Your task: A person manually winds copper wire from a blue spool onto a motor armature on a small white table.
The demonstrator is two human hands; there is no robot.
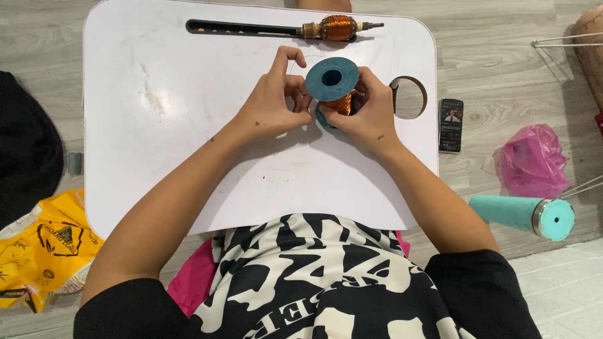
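A teal plastic spool (331, 79) wound with copper wire lies tilted on the white lap table (182, 113), its round flange and centre hole facing up. My right hand (367, 116) grips the spool's copper-wound middle from the right. My left hand (276, 100) is at the spool's left side, fingers curled and pinched close to the flange, apparently on a thin wire that I cannot make out. A motor armature (336, 27) with copper windings rests in the dark slot at the table's far edge.
A phone (451, 124) with a lit screen lies on the wooden floor right of the table. Nearby are a pink plastic bag (532, 158) and a teal tumbler (524, 215) on its side. A yellow bag (44, 248) and black cloth (25, 144) lie left.
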